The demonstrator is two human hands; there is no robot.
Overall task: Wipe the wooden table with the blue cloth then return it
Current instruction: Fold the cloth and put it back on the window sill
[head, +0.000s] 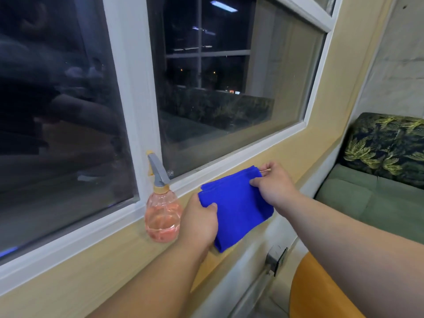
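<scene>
On the window sill, both hands on the blue cloth; no legible writing

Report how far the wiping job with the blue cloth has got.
Done: cannot tell; no wiping shows. In hand: both hands, left hand and right hand, grip the folded blue cloth on the yellow window ledge beside the pink spray bottle. Left: either wiping or only letting go.

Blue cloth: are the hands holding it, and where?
Yes. The left hand grips the blue cloth at its left edge; the right hand pinches its top right corner.
</scene>
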